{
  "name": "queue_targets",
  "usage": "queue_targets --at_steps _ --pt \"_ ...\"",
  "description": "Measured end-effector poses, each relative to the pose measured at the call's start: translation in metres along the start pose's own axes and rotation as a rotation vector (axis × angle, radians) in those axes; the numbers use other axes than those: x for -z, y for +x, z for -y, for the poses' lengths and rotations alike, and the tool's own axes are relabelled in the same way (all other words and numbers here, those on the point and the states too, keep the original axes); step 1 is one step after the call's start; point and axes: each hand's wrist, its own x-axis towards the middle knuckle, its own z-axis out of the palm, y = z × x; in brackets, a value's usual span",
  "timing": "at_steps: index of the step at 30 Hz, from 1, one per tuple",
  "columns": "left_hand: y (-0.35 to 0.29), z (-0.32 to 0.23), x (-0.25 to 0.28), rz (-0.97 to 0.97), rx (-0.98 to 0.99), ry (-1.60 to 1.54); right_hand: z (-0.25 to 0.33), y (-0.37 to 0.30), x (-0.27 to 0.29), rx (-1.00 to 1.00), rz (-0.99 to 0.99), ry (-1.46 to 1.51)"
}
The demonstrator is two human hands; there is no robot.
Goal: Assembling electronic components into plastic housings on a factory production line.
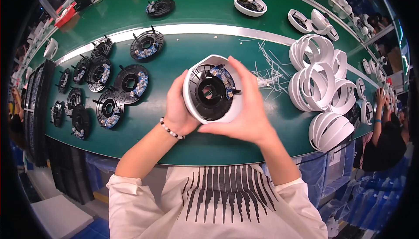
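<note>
Between my two hands, above the green table, I hold a white round housing (236, 111) with a black disc (208, 103) inside it. A blue circuit board (223, 78) curves along the disc's upper right, and the disc has a round hole in its middle. My left hand (178, 108) is wrapped around the housing's left side and partly beneath it. My right hand (251, 108) grips the right side, thumb along the lower edge and fingers up at the top right.
Several black discs with blue boards (132, 84) lie on the left. Stacked white rings (312, 86) stand on the right, beside loose white strips (270, 75). Beyond a pale rail, a green belt (200, 3) carries a disc and white housings. Another person (388, 138) is at far right.
</note>
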Motion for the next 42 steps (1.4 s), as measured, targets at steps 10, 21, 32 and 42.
queue_targets --at_steps 10,21,32,42 --pt "0.000 -0.009 0.007 0.187 0.161 -0.081 0.006 0.010 0.005 0.146 0.098 -0.158" --pt "-0.011 0.000 0.008 0.270 -0.014 -0.002 0.000 -0.002 -0.013 0.119 -0.027 -0.162" --pt "-0.012 0.002 0.007 0.175 -0.099 0.012 0.008 -0.010 -0.031 0.064 -0.226 -0.204" --pt "0.011 -0.027 0.002 -0.118 0.193 -0.036 -0.002 -0.020 0.002 0.276 -0.212 -0.175"
